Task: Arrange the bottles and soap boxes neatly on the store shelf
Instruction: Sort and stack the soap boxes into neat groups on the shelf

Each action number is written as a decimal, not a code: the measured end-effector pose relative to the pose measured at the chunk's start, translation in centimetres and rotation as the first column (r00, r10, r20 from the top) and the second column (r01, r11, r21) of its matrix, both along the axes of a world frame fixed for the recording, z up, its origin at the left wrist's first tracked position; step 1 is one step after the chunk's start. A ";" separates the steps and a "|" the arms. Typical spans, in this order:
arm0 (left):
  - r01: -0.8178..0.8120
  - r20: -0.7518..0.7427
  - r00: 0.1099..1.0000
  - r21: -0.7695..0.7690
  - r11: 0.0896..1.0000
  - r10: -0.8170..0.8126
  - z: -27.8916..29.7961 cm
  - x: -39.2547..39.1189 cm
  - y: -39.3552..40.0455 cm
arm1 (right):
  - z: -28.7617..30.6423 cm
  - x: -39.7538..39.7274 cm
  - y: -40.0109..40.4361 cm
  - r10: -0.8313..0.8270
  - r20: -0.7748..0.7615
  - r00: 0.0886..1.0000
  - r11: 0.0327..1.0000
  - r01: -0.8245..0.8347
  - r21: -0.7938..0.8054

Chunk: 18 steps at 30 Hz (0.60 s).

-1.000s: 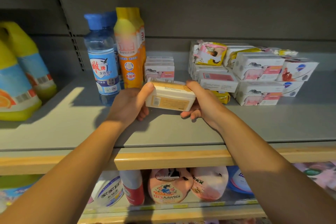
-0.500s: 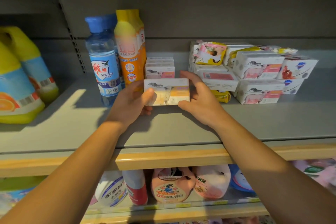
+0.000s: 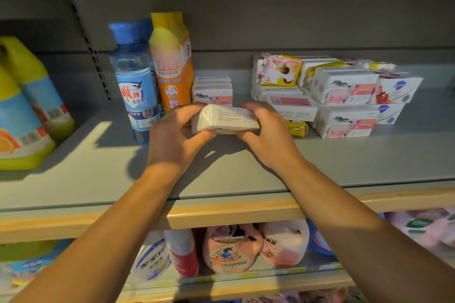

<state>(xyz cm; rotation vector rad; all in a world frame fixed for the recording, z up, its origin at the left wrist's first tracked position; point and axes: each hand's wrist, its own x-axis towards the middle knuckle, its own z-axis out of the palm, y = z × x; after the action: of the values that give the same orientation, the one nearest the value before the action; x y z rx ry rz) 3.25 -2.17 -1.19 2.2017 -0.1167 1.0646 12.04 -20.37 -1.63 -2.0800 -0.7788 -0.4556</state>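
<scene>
A white soap box (image 3: 226,120) is held just above the grey shelf (image 3: 270,165), its printed back face turned up. My left hand (image 3: 174,135) grips its left end and my right hand (image 3: 268,130) grips its right end. Right behind it stands a short row of matching white-and-pink soap boxes (image 3: 213,91). To their left stand a blue-capped clear bottle (image 3: 135,81) and an orange-yellow bottle (image 3: 171,64). A loose heap of soap boxes (image 3: 342,96) lies to the right.
Large yellow detergent jugs (image 3: 27,115) stand at the shelf's far left. A small yellow packet (image 3: 296,128) lies beside my right hand. The lower shelf holds pink jugs (image 3: 231,251) and other bottles. A wooden strip (image 3: 234,214) edges the shelf front.
Both hands have turned the soap box over: from its yellow side, through its picture face, to its printed white back. It has also moved slightly back toward the row.
</scene>
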 end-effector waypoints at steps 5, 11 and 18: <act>-0.022 -0.062 0.998 -0.020 1.000 0.021 -0.1 -0.1 0.2 | 0.0 -0.2 -0.1 0.014 0.010 1.000 0.999 -0.014 -0.041; -0.059 -0.269 0.962 -0.020 0.998 0.051 -0.4 0.1 0.6 | -0.1 0.0 -0.1 0.015 0.034 0.999 1.000 -0.015 -0.012; -0.150 -0.462 0.850 0.248 0.957 0.253 -0.8 -0.6 2.3 | -0.2 0.5 0.3 -0.034 0.077 0.996 0.989 0.045 -0.138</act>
<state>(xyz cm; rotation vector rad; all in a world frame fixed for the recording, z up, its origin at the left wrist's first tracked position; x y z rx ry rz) 2.66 0.16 -2.02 2.6495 0.2524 0.5807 12.55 -20.11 -1.82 -2.2224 -0.8350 -0.5157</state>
